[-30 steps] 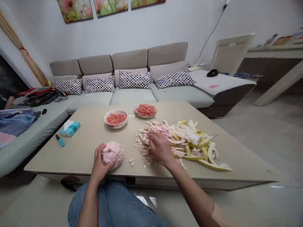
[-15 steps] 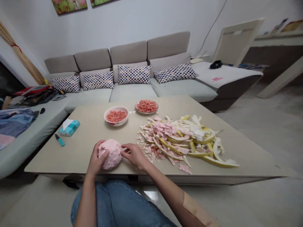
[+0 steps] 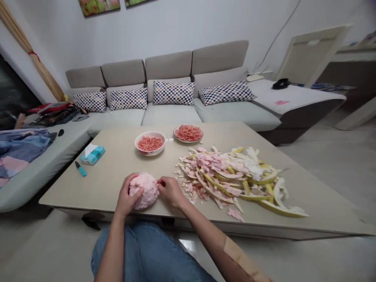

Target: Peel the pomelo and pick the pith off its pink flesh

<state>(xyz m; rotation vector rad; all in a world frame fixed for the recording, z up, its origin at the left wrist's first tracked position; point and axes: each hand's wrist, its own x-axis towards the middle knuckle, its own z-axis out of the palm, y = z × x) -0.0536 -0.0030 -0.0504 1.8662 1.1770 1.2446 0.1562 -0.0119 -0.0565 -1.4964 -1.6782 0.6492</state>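
A peeled pomelo [image 3: 147, 190] with rough pink pith rests at the table's front edge. My left hand [image 3: 127, 197] wraps its left side, with the thumb across the front. At its right side, the fingers of my right hand [image 3: 170, 192] are pinched together against the pith; whatever is between the fingertips is too small to make out. To the right lies a heap of yellow-and-white pomelo peel [image 3: 235, 178] mixed with pink pith scraps. Behind the fruit stand a white bowl [image 3: 150, 153] and a plate [image 3: 188, 141], both holding pink-red pomelo flesh.
A blue tissue pack [image 3: 93, 155] and a small teal-handled knife [image 3: 81, 169] lie at the left of the beige table [image 3: 117, 156]. A grey sofa [image 3: 173, 113] with checkered cushions runs behind it. A loose pith scrap [image 3: 235, 214] sits near the front edge.
The view has shifted a little, so everything appears slightly further right. My right fingers have closed into a tighter pinch at the pomelo's side. My left hand keeps its hold.
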